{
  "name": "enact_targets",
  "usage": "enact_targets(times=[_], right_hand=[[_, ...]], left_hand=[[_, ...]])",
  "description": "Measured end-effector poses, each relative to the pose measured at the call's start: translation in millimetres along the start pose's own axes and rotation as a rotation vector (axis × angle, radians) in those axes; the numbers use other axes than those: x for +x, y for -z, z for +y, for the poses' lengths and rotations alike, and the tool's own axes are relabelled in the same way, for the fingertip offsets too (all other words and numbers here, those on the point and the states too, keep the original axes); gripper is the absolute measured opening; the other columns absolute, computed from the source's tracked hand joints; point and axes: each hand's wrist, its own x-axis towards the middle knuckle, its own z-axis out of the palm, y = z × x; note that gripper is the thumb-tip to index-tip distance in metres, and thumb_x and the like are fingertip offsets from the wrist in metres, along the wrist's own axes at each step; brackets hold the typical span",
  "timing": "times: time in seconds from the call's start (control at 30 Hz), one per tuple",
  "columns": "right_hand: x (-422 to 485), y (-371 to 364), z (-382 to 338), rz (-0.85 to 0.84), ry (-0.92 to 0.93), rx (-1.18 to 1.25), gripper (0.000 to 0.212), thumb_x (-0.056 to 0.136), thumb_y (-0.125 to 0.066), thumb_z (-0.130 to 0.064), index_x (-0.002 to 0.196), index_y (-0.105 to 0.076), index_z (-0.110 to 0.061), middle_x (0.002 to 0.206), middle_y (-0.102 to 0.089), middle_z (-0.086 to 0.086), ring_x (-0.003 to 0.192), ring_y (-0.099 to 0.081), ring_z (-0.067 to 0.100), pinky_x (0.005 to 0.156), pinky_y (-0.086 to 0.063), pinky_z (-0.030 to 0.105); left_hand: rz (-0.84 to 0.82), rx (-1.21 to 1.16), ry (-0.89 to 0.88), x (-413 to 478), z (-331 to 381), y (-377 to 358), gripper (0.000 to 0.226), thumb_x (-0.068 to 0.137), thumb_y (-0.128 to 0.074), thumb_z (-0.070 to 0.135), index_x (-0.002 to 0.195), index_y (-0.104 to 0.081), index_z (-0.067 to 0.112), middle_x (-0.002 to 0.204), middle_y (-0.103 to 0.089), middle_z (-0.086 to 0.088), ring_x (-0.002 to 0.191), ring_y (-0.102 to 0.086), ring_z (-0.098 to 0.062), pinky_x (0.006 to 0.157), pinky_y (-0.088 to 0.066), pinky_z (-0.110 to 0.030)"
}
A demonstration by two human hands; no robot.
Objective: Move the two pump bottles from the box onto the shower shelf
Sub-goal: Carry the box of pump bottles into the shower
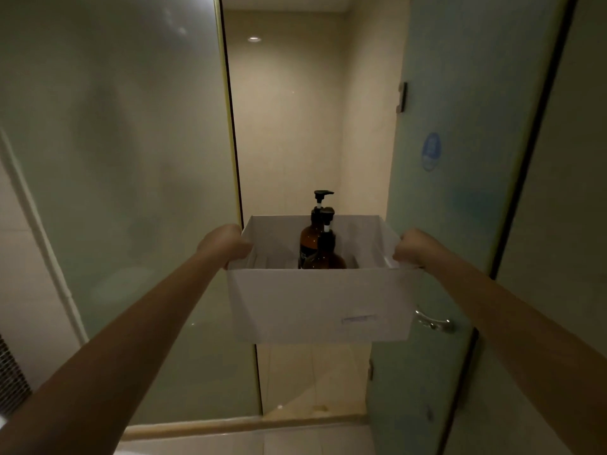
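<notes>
You stand at the doorway of a dim, beige-tiled shower stall (289,133), its frosted glass door (460,192) swung open on the right and a fixed frosted glass panel (115,159) on the left. In the gap between them you hold a white box (322,303) out in the air in front of you, above the raised threshold (230,425). Inside it stand the two pump bottles, both amber with black pump heads: the farther bottle (310,234) rises higher, its pump (323,194) well above the rim, and the nearer bottle (325,257) stands just in front of it, overlapping it, near the box's middle. Your left hand (225,244) closes over the box's left rim and your right hand (412,247) over the right rim, fingers curled tight on the edges. A small pale label (358,319) sits on the box's near wall. Beside the box's lower right corner a metal door handle (435,322) shows, and a round blue sticker (431,152) marks the door higher up.
</notes>
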Motion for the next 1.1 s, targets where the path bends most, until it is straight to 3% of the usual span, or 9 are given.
enact_targets(times=[0.17,0.37,0.5,0.7,0.83,0.97,1.1], right_hand=[[75,-11,-14,0.001,0.022,-0.005,0.022,0.080,-0.057,0.000,0.098,-0.063,0.012,0.080,-0.057,0.021,0.073,-0.059,0.028,0.052,-0.038,0.025],[161,-17,-35,0.007,0.043,-0.038,0.019,0.078,-0.058,0.000,0.091,-0.062,0.013,0.076,-0.054,0.021,0.070,-0.057,0.027,0.048,-0.036,0.023],[211,-23,-48,0.004,0.024,-0.040,0.018,0.079,-0.058,0.000,0.090,-0.063,0.013,0.058,-0.050,0.014,0.066,-0.055,0.028,0.047,-0.034,0.023],[293,-37,-59,0.023,-0.003,-0.003,0.020,0.081,-0.057,0.001,0.096,-0.063,0.012,0.080,-0.056,0.022,0.074,-0.059,0.029,0.059,-0.040,0.026],[343,-46,-68,0.016,-0.015,-0.032,0.026,0.082,-0.058,0.000,0.104,-0.062,0.014,0.088,-0.059,0.023,0.079,-0.059,0.028,0.059,-0.040,0.027],[395,-55,-81,0.027,-0.031,-0.063,0.027,0.083,-0.057,-0.001,0.104,-0.061,0.015,0.087,-0.056,0.021,0.090,-0.064,0.035,0.063,-0.040,0.027],[445,-69,-86,0.036,-0.069,-0.061,0.025,0.083,-0.056,-0.003,0.102,-0.061,0.014,0.085,-0.055,0.021,0.079,-0.058,0.030,0.060,-0.039,0.027]], left_hand=[[0.017,0.010,0.010,71,0,-17,0.019,0.071,-0.056,0.007,0.055,-0.047,0.013,0.056,-0.049,-0.004,0.055,-0.050,-0.023,0.044,-0.029,-0.024],[0.010,-0.005,0.048,153,4,-30,0.005,0.070,-0.057,0.007,0.067,-0.053,0.008,0.062,-0.052,-0.007,0.056,-0.051,-0.022,0.044,-0.031,-0.024],[0.018,-0.022,0.066,208,5,-39,0.010,0.068,-0.057,0.007,0.062,-0.050,0.011,0.061,-0.052,-0.009,0.055,-0.052,-0.022,0.045,-0.033,-0.023],[0.014,-0.090,0.034,299,6,-63,0.012,0.064,-0.058,0.004,0.056,-0.051,0.009,0.064,-0.054,-0.013,0.063,-0.054,-0.028,0.052,-0.035,-0.025],[-0.002,-0.076,0.005,350,6,-78,0.015,0.066,-0.059,0.005,0.055,-0.049,0.010,0.057,-0.051,-0.008,0.058,-0.053,-0.026,0.046,-0.030,-0.024],[-0.009,-0.082,0.007,406,6,-89,0.013,0.068,-0.057,0.006,0.057,-0.050,0.009,0.058,-0.053,-0.009,0.058,-0.058,-0.027,0.044,-0.031,-0.023],[-0.011,-0.096,-0.033,464,9,-98,0.012,0.068,-0.054,0.003,0.057,-0.052,0.006,0.061,-0.057,-0.012,0.068,-0.065,-0.031,0.049,-0.036,-0.024]])
